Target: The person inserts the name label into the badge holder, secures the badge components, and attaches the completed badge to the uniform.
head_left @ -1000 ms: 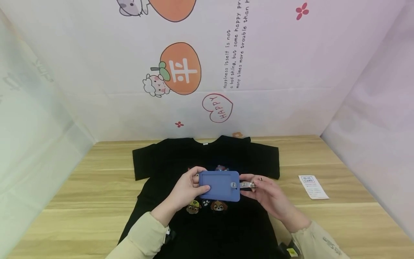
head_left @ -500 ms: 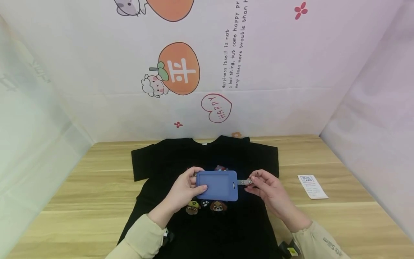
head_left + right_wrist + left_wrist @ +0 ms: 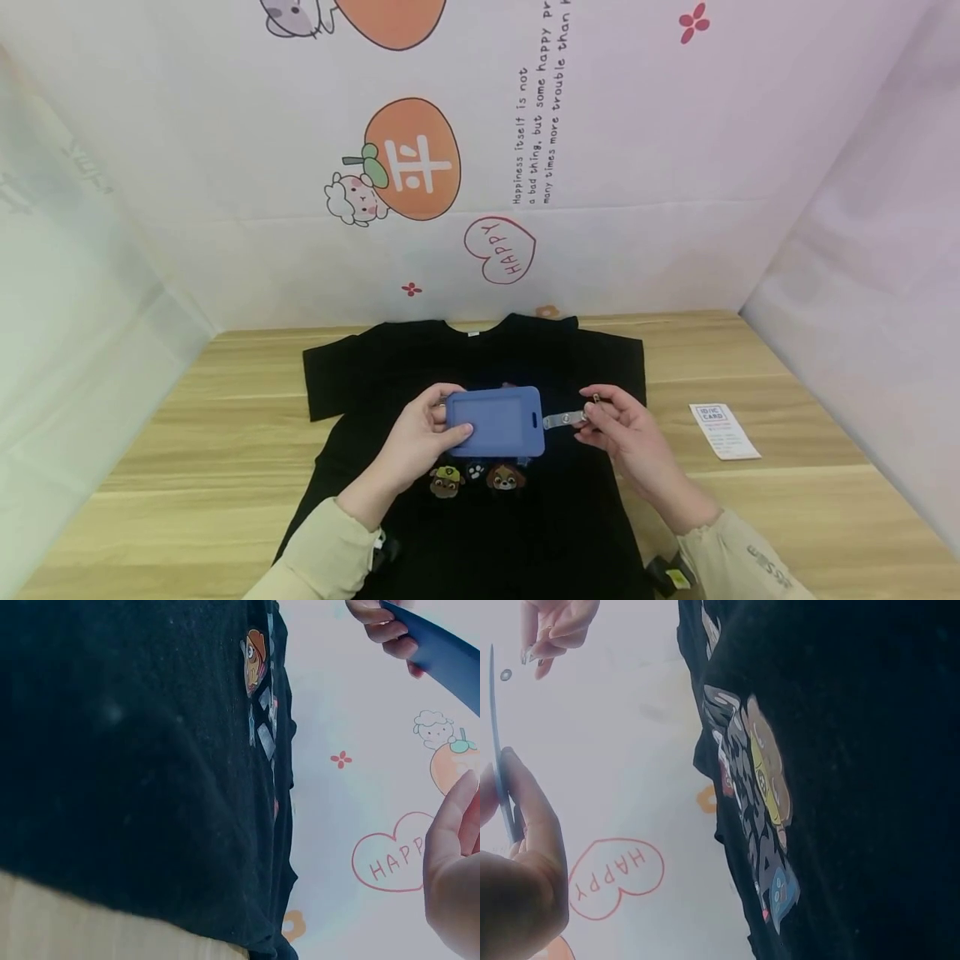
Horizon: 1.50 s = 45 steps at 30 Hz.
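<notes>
Above the black T-shirt (image 3: 480,542), my left hand (image 3: 420,433) holds a blue badge holder (image 3: 491,423) by its left end, thumb across its front. A short slot shows in the holder's right end. My right hand (image 3: 633,446) pinches a metal badge clip (image 3: 597,400) between thumb and fingers. From the clip a clear snap strap (image 3: 564,419) reaches left, its end right at the holder's edge. In the left wrist view the badge holder (image 3: 496,735) appears edge-on, with a round snap (image 3: 506,675) beside it.
The T-shirt lies spread on a wooden table (image 3: 187,467), with cartoon dog faces (image 3: 506,477) on its front. To the right lies a small white printed card (image 3: 724,432). A printed white cloth (image 3: 637,167) stands behind the table, with white cloth at both sides.
The strap's end has come away from the front of the holder, leaving the slot bare. The right hand has shifted slightly up and right; the holder has moved slightly left and up.
</notes>
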Each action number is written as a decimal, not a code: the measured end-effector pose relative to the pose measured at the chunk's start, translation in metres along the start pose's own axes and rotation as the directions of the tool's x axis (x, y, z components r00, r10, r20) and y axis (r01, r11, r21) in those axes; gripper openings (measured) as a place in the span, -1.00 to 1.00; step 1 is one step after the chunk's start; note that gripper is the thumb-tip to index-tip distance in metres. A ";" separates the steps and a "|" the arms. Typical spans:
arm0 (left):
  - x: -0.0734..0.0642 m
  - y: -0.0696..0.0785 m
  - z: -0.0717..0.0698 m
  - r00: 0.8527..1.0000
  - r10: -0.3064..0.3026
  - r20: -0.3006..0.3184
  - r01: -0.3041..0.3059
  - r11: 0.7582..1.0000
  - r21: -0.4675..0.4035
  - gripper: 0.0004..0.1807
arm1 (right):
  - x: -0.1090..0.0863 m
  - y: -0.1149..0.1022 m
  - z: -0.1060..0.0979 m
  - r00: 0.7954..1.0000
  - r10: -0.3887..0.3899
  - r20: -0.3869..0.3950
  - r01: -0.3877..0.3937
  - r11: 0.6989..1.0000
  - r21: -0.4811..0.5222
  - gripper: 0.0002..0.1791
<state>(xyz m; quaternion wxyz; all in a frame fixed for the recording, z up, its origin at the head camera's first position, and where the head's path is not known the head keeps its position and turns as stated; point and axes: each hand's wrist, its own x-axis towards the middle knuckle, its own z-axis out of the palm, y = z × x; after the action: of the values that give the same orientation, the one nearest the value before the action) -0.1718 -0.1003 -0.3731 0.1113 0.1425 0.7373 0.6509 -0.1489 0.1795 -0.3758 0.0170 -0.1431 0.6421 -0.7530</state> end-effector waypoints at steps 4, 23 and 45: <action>-0.001 0.001 -0.003 1.000 -0.001 -0.018 0.001 1.000 -0.009 -0.57 | 0.003 -0.002 -0.001 0.995 0.077 -0.065 -0.084 0.991 -0.107 -0.77; -0.006 0.004 -0.014 0.995 -0.028 -0.095 0.025 0.999 -0.038 -0.55 | 0.037 0.006 -0.025 0.943 0.279 0.180 -0.126 0.801 -0.585 -0.54; -0.006 0.004 -0.015 0.995 -0.045 -0.088 0.040 0.997 -0.066 -0.54 | 0.041 0.026 -0.019 0.875 0.282 0.393 0.115 0.667 -0.736 -0.71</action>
<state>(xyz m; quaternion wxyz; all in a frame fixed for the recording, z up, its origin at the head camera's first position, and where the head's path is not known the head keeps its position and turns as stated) -0.1715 -0.1156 -0.3677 0.0965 0.0937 0.7232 0.6774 -0.1973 0.1849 -0.3955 0.1503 -0.2868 0.8724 -0.3662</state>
